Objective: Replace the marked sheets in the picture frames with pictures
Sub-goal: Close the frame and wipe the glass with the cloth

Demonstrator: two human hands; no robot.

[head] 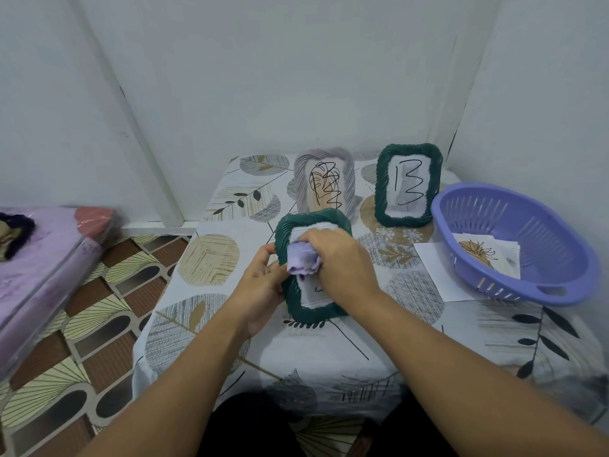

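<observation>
The left hand is gripping a dark green woven picture frame mid-counter; right hand fingers are clutching a crumpled lilac cloth against its marked sheet. No frame looks finished.

A tabletop stands in a corner of pale walls, covered with a cloth printed in round leaf motifs of beige, grey and dark blue. On its right side sits a lilac plastic basket with slotted walls and a handle opening at the near rim. Left of the tabletop, the floor shows tiles in brown, cream and black fan shapes. At the far left lies a bed with a purple cover.
</observation>
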